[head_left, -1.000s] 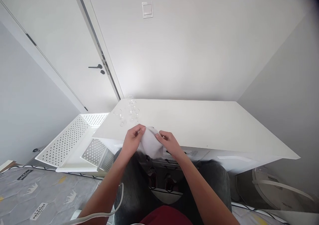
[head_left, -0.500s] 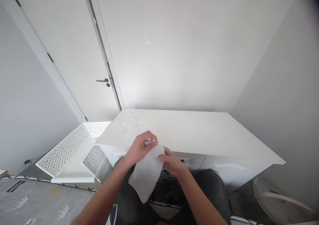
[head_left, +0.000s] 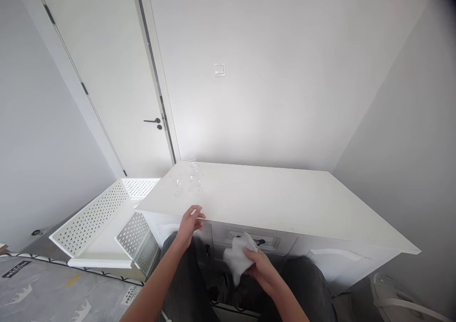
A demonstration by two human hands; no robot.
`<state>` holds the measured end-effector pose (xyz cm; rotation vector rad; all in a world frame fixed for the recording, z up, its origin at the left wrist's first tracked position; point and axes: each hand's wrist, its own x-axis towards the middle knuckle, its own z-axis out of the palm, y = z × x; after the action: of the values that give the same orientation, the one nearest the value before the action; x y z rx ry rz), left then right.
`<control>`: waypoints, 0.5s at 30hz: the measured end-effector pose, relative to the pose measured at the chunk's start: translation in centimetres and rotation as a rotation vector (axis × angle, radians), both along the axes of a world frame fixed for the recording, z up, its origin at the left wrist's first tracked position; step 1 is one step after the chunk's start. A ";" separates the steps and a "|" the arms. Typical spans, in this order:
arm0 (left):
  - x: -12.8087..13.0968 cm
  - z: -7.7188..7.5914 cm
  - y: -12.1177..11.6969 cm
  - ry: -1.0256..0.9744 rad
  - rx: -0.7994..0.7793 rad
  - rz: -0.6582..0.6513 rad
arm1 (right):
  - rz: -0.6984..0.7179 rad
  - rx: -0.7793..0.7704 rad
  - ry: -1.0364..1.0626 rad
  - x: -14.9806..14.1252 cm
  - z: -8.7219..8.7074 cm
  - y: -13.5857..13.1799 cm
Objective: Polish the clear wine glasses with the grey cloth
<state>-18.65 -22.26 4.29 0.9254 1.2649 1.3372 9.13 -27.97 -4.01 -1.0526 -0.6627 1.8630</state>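
A crumpled white cloth (head_left: 239, 258) hangs from my right hand (head_left: 259, 265), its fingers closed on one side of it, in front of the drawer of the white cabinet. My left hand (head_left: 190, 224) is at the front edge of the cabinet top, apart from the cloth. Its fingers are loosely curved and separated, and I see nothing between them. Several small clear stemmed glasses (head_left: 192, 177) stand in a group at the back left of the white cabinet top (head_left: 270, 196), beyond my left hand.
On the left is a white perforated metal rack (head_left: 96, 222), beside a grey patterned mattress (head_left: 39, 288). A door with a dark handle (head_left: 152, 120) is behind. The drawer has a dark knob (head_left: 261, 242). A round white-rimmed object (head_left: 402, 298) sits low on the right.
My left hand has let go of the cloth and moved left to the cabinet edge. My right hand has moved down and slightly right with the cloth, which is now more bunched. The view has shifted slightly.
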 end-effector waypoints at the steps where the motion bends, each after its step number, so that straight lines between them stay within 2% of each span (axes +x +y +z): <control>1: -0.3 -0.5 0.5 -0.121 -0.009 0.011 | -0.071 -0.010 0.034 0.9 -0.1 0.0; 4: -1.0 -1.0 2.5 -0.439 -0.002 0.089 | -0.253 -0.045 0.095 2.9 0.3 0.0; 7: -1.6 -0.4 5.3 -0.657 -0.027 0.098 | -0.335 -0.038 0.159 4.1 1.4 0.5; 11: -2.0 0.5 8.8 -0.749 -0.014 0.093 | -0.437 0.001 0.297 5.1 2.6 1.5; 15: -1.7 0.4 11.2 -0.761 -0.039 0.132 | -0.467 0.036 0.358 5.6 3.1 2.5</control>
<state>-20.32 -11.10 4.65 0.2430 0.7562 1.5514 14.75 -25.44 -0.87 -0.7434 -0.2135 1.5621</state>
